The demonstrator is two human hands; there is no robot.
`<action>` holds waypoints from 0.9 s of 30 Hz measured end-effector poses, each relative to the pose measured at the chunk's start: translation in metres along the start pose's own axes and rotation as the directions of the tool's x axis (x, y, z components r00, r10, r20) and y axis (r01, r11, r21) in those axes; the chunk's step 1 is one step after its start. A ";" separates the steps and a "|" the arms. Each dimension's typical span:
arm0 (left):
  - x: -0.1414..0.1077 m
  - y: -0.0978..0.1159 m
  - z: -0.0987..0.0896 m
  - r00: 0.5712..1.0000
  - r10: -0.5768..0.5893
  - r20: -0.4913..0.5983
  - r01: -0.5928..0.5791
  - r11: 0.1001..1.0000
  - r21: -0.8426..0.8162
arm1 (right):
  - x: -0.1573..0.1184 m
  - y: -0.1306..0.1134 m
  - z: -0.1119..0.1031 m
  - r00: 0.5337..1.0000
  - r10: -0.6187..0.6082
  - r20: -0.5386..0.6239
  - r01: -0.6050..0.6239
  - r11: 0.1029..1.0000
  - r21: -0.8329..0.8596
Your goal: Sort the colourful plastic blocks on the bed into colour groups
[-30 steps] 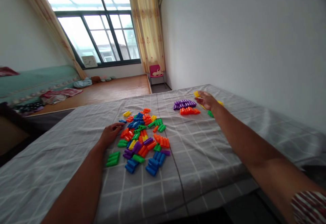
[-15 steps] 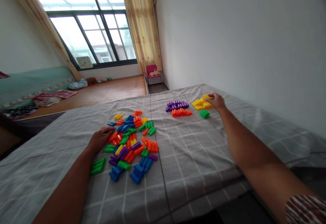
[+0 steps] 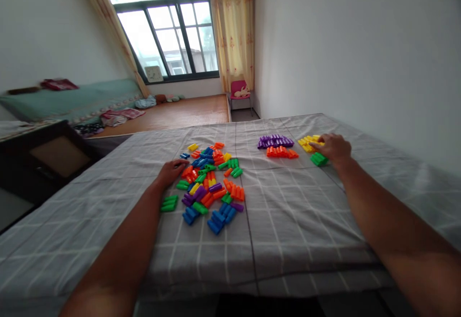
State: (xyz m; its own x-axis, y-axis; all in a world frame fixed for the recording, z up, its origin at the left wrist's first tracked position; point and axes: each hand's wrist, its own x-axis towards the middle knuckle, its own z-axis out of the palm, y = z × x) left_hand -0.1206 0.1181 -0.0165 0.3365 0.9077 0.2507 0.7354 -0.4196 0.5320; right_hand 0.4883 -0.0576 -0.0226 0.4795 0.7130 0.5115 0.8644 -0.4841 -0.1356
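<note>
My left hand (image 3: 172,172) rests on the cloth at the left edge of a mixed pile of tube-shaped plastic blocks (image 3: 206,167). Its fingers are slightly bent and apart, close to some orange blocks (image 3: 189,174). Further off on the right, my right hand (image 3: 335,148) reaches over a group of yellow blocks (image 3: 306,142), fingers pinched on a yellow block at its right end. The palm side and part of that group are hidden. Just below those fingers lies a small green cluster (image 3: 319,159). Purple blocks (image 3: 275,141) stand in rows, with a row of orange blocks (image 3: 281,152) in front.
A grey checked cloth (image 3: 288,211) covers the table. Several green blocks (image 3: 169,203) lie beside my left forearm. The white wall (image 3: 360,57) runs along the right. Behind are a low bed platform (image 3: 187,110), a pink chair (image 3: 238,86) and a dark cabinet (image 3: 39,163).
The view has turned left, shifting everything rightward in the picture. My right hand has come slightly nearer to me over the yellow blocks, closer to the green cluster. My left hand stays beside the pile.
</note>
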 end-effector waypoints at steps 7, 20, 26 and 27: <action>0.002 -0.008 0.009 0.999 0.032 -0.016 -0.032 0.999 -0.018 | 0.003 -0.014 -0.010 0.961 -0.107 -0.254 0.143 0.981 0.131; 0.005 -0.013 0.016 0.998 0.051 -0.029 -0.050 0.999 0.021 | -0.059 -0.251 -0.025 0.639 -0.768 0.035 0.596 0.524 0.608; 0.004 -0.014 0.016 0.998 0.057 -0.013 -0.057 0.998 -0.025 | -0.049 -0.342 -0.012 0.705 -0.697 0.132 0.460 0.590 0.663; 0.003 -0.013 0.016 0.998 0.064 -0.010 -0.064 0.998 -0.028 | -0.049 -0.350 -0.010 0.701 -0.699 0.142 0.454 0.591 0.667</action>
State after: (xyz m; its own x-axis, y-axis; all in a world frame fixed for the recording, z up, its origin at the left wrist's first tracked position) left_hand -0.1202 0.1269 -0.0354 0.3769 0.8788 0.2928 0.6955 -0.4772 0.5371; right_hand 0.1607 0.0717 0.0082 -0.2464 0.9103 0.3325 0.8291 0.3756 -0.4140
